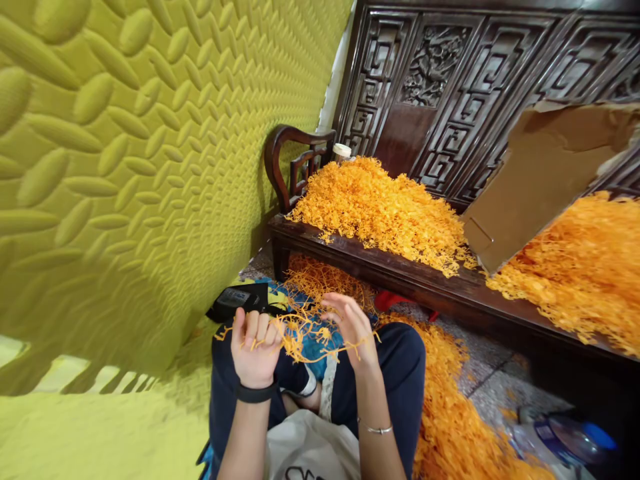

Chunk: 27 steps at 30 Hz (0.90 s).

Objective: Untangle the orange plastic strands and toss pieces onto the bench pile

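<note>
Over my lap, my left hand (257,347) is closed with its fingers curled round thin, branching orange pieces. A loose tangle of these orange branching pieces (300,337) stretches between my two hands; they look like moulded plastic. My right hand (353,327) is at the tangle's right side with its fingers apart and slightly bent. One orange strand crosses in front of its palm. More orange branching pieces (325,277) lie in a heap just beyond my hands, by a blue sheet or bag partly hidden under the tangle.
A dark carved wooden bench (360,257) bears a heap of small orange pieces (385,207), a cardboard piece (545,173) and a white-lidded jar (342,152). Orange pieces (445,407) cover floor at right, near a plastic bottle (565,437). A black packet (240,300) lies beside the yellow padded wall (150,167).
</note>
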Each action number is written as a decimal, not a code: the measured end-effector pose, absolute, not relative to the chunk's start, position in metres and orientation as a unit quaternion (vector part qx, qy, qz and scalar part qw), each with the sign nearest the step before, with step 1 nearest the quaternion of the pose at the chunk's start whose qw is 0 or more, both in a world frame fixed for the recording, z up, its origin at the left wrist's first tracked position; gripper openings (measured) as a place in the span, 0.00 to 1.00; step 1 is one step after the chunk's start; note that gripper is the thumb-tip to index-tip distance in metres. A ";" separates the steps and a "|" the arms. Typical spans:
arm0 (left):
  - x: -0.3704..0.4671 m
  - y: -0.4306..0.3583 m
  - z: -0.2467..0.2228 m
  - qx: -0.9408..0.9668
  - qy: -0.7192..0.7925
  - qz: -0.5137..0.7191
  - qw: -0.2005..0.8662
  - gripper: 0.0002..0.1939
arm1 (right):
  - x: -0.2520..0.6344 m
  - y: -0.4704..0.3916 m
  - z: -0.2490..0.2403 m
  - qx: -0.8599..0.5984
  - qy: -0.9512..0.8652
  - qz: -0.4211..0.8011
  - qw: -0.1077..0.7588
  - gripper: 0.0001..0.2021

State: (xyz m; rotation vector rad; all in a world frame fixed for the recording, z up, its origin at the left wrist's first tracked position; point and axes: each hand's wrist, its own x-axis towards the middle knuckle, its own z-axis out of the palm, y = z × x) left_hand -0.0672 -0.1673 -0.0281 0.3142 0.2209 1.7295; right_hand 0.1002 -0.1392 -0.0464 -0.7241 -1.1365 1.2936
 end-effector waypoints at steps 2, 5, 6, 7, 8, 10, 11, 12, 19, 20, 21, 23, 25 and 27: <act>-0.068 -0.167 -0.031 0.133 0.109 0.755 0.633 0.30 | 0.105 -0.140 -0.048 -0.323 -0.527 0.620 0.484 0.17; -0.071 -0.167 -0.034 0.149 0.137 0.744 0.637 0.29 | 0.109 -0.141 -0.053 -0.348 -0.544 0.649 0.401 0.16; -0.072 -0.167 -0.035 0.168 0.141 0.737 0.639 0.28 | 0.109 -0.140 -0.055 -0.362 -0.537 0.639 0.415 0.15; -0.074 -0.166 -0.036 0.194 0.144 0.729 0.640 0.27 | 0.108 -0.139 -0.057 -0.378 -0.525 0.619 0.446 0.14; -0.075 -0.164 -0.037 0.226 0.148 0.720 0.639 0.26 | 0.108 -0.138 -0.059 -0.397 -0.507 0.589 0.488 0.15; -0.078 -0.160 -0.041 0.289 0.174 0.698 0.632 0.22 | 0.109 -0.135 -0.062 -0.434 -0.470 0.507 0.578 0.13; -0.079 -0.158 -0.045 0.311 0.199 0.686 0.627 0.20 | 0.109 -0.134 -0.064 -0.449 -0.457 0.458 0.616 0.12; -0.079 -0.155 -0.049 0.322 0.229 0.677 0.621 0.20 | 0.111 -0.133 -0.065 -0.461 -0.448 0.409 0.648 0.10; -0.084 -0.138 -0.084 0.385 0.348 0.664 0.538 0.23 | 0.121 -0.137 -0.063 -0.470 -0.426 0.211 0.744 0.07; -0.088 -0.137 -0.088 0.418 0.349 0.648 0.534 0.25 | 0.122 -0.137 -0.062 -0.474 -0.420 0.198 0.748 0.08; -0.094 -0.136 -0.092 0.455 0.349 0.619 0.537 0.27 | 0.123 -0.137 -0.061 -0.479 -0.403 0.188 0.757 0.09; -0.106 -0.136 -0.098 0.536 0.353 0.523 0.561 0.32 | 0.126 -0.136 -0.059 -0.484 -0.347 0.177 0.784 0.11; -0.114 -0.135 -0.103 0.595 0.372 0.415 0.579 0.32 | 0.130 -0.135 -0.059 -0.471 -0.305 0.184 0.807 0.11; -0.114 -0.134 -0.104 0.613 0.408 0.369 0.567 0.27 | 0.135 -0.134 -0.060 -0.441 -0.317 0.214 0.812 0.10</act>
